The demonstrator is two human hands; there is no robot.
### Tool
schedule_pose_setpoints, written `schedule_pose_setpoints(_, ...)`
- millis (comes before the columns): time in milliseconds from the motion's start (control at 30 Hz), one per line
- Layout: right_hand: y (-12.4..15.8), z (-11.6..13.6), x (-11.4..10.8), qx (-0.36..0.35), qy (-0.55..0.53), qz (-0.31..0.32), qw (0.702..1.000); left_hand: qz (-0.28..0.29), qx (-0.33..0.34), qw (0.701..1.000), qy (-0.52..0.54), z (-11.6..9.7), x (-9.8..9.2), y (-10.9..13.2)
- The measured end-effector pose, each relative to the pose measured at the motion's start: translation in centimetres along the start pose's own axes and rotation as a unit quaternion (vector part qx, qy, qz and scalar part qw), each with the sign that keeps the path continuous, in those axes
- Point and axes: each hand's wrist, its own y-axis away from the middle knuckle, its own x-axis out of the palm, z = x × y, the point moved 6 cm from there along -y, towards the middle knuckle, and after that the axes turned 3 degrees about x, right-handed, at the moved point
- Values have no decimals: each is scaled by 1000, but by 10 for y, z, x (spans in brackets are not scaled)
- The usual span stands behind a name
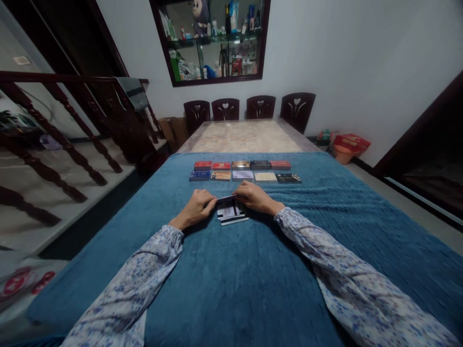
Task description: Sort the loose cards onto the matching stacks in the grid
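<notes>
My left hand (pixel 198 206) and my right hand (pixel 256 196) are closed on opposite ends of a card (pixel 226 198), held nearly edge-on to me between the fingertips. Right below it, several loose cards (pixel 232 216) with dark stripes lie overlapping on the blue cloth. Beyond my hands, card stacks stand in two rows. The far row has red stacks (pixel 203 165), a gold stack (pixel 240 165) and a dark stack (pixel 260 165). In the near row are a blue stack (pixel 200 175), an orange one (pixel 220 175), a lavender one (pixel 242 176), a cream one (pixel 265 177) and a black one (pixel 289 178).
A blue cloth (pixel 231 284) covers the near part of the table, with wrinkles at the right. Past it shows the patterned tabletop (pixel 249 136). Dark wooden chairs (pixel 261 107) line the far end. A wooden railing (pixel 61 111) runs along the left.
</notes>
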Motion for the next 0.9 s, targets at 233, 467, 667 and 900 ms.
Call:
schedule_pose_setpoints(233,0,-5,4,45,19,-16,999,-22,-28,999,3,14,7,1)
schedule_pose_setpoints(467,3,0,0,80,21,-32,996,-36,-40,998,12,21,13,1)
schedule_pose_setpoints(667,3,2,1,94,41,-28,994,-80,-49,995,30,25,15,2)
schedule_pose_setpoints(900,2,2,4,102,59,1,993,-81,-51,995,27,20,13,1)
